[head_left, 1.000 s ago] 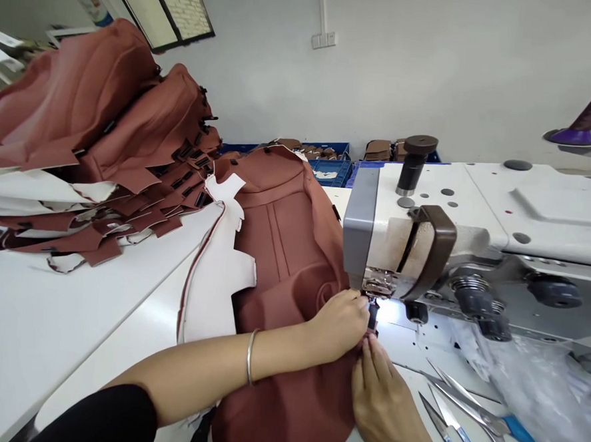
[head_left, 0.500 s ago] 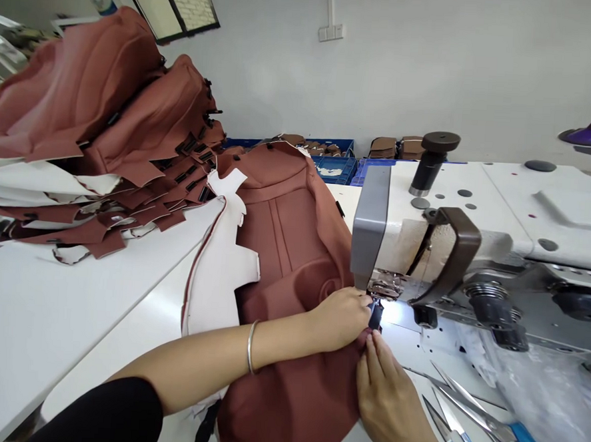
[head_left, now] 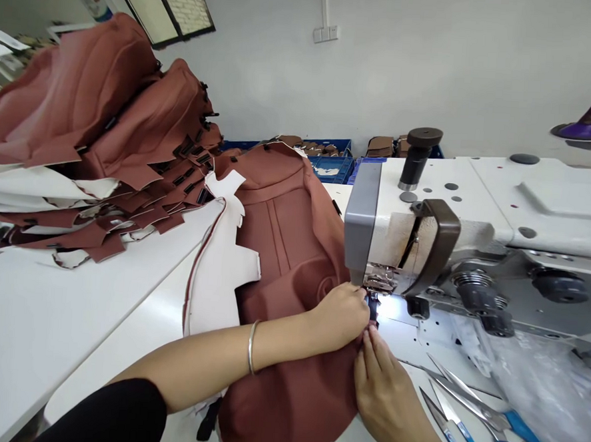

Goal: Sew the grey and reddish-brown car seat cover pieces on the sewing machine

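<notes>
A reddish-brown seat cover (head_left: 285,227) with a white backing flap (head_left: 217,263) lies across the worktable and reaches under the head of the sewing machine (head_left: 360,218). My left hand (head_left: 342,317), fingers curled closed, grips the cover's edge right beside the needle area. Just nearer to me, my right hand (head_left: 383,380) pinches the same edge, thumb hidden underneath. Between the fingertips and the presser foot shows a small black piece (head_left: 373,309) at the edge; its kind is unclear. The needle tip is hidden.
Finished-looking covers form a tall stack (head_left: 97,109) at the left. Scissors (head_left: 494,416) and small snips (head_left: 450,427) lie at the right, beside a clear plastic bag (head_left: 540,389). Blue crates (head_left: 333,166) stand by the wall. A thread cone (head_left: 586,129) is at the far right.
The view has shifted slightly, so the machine appears further left. Both hands keep their hold by the needle, and less of the black piece shows between them.
</notes>
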{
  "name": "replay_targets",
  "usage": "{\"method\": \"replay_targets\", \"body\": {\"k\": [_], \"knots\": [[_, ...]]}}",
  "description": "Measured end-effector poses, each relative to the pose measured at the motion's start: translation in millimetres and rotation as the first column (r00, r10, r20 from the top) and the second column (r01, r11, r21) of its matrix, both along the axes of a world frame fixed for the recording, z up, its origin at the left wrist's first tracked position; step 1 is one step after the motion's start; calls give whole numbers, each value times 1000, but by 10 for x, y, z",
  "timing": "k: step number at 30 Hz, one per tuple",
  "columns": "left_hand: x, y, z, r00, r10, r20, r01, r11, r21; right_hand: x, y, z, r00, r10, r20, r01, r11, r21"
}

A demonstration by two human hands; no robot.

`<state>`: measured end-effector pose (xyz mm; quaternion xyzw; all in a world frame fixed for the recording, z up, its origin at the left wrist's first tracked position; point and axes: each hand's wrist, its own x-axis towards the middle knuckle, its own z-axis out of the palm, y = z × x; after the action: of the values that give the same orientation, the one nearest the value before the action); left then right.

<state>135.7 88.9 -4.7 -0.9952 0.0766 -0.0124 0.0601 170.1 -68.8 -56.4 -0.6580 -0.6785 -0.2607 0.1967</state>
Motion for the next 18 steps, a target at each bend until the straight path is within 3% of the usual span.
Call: {"method": "replay_targets", "body": {"k": [5,18], "knots": [[46,-3,0,996,17,-93,-17,1000,-6,-32,-14,37,1000,13,-12,-13,1000,-1],[59,47,0,997,-3,-79,5,1000,24,-51,-13,47,1000,14,-12,-14,1000,-13]]}}
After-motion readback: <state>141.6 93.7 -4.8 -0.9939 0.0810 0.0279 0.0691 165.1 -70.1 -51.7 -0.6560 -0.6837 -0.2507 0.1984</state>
